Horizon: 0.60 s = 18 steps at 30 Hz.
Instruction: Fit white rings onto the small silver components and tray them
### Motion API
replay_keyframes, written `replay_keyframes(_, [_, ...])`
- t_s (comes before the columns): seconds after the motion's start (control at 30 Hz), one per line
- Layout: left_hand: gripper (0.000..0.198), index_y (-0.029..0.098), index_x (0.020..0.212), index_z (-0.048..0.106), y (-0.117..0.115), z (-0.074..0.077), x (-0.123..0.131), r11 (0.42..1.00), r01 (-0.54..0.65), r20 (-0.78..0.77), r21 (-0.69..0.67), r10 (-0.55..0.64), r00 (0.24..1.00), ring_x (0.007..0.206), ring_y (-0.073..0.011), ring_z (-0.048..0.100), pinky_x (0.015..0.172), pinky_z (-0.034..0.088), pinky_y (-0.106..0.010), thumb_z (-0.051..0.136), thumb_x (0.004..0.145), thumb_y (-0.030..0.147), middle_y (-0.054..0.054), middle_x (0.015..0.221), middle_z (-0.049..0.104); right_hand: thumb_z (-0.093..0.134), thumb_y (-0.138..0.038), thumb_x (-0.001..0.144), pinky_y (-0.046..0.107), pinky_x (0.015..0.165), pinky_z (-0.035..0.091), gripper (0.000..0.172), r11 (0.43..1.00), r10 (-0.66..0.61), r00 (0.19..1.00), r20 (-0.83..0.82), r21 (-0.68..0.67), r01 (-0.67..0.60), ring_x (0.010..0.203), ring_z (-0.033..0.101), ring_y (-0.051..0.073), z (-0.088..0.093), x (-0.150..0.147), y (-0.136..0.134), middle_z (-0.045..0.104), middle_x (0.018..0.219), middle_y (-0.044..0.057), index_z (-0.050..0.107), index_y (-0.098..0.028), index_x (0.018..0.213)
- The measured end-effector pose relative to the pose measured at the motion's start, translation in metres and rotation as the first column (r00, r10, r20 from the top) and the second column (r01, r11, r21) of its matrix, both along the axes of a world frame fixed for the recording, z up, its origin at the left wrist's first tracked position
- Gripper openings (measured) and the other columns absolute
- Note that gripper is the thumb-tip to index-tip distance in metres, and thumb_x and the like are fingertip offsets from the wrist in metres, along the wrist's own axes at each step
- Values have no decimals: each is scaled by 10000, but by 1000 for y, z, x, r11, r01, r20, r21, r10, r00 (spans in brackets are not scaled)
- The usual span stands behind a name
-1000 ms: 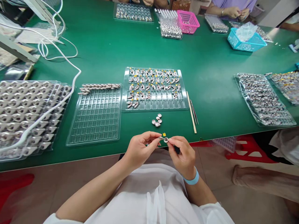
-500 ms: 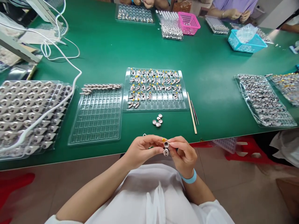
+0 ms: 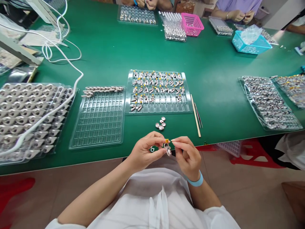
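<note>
A small pale earbud-like part (image 3: 169,152) with a yellow tab (image 3: 167,141) is pinched between the thumb and fingers of my left hand (image 3: 144,149). A small white ring (image 3: 152,149) shows in the gap between that hand's fingers and thumb; whether it is held there I cannot tell. My right hand (image 3: 188,156) is at the part's right side, index fingertip close to the yellow tab, with thumb and fingers drawn together. Anything between those fingertips is too small to make out. Just beyond my hands, several round silver-rimmed caps (image 3: 161,124) lie in a cluster on the green table.
A clear tray (image 3: 159,108) of yellow-tabbed parts lies ahead, with a wooden stick (image 3: 195,116) and tweezers (image 3: 198,116) beside it. Left are a part-filled tray (image 3: 97,124) and stacked trays (image 3: 28,121). A white cable (image 3: 78,74) crosses there. Co-workers' hands (image 3: 240,16) are across the table.
My left hand has risen slightly and the part has turned, its yellow tab now more upright. My right fingertips have drawn back a little. The white ring appears lower, inside the left hand's gap.
</note>
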<state>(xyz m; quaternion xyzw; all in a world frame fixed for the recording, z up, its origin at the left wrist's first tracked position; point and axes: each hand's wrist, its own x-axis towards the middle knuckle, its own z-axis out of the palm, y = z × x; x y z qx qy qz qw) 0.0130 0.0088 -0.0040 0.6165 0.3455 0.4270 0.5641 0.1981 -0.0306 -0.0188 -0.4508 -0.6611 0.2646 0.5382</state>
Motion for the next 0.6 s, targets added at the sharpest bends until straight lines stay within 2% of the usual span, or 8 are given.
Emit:
replay_keyframes(0.1, [191,179,997,728,1,2,-3,998,5,-121,64,3,993,754,-150,612,686,523,-273,685,811,167,-61,830,644,570,-81,878,371,763,575,340,997,33,999,-23,-62,-35,915,637,192,9,5,3,647,1030,72,623,-254,1167])
replay_keyframes(0.23, [214,174,1043,718,-1,4,-3,996,70,-198,54,-58,979,714,-146,648,713,517,-276,654,838,156,-46,765,712,615,-102,867,345,733,566,377,990,134,990,50,-41,-132,861,614,173,19,6,10,627,971,52,600,-264,1207])
replay_keyframes(0.43, [228,168,1061,722,-3,6,-2,991,93,-181,-101,-110,977,763,-160,705,724,552,-260,605,865,168,-56,846,763,583,-88,879,330,730,558,231,988,148,981,122,-54,-142,843,619,162,22,5,14,626,927,42,618,-240,1049])
replay_keyframes(0.6, [255,158,1066,721,-5,6,2,963,26,-137,-270,-65,988,817,-192,720,775,581,-302,652,827,214,-70,883,772,586,-115,865,349,729,558,144,992,123,982,146,-55,-116,837,623,177,18,2,11,624,897,52,599,-216,967])
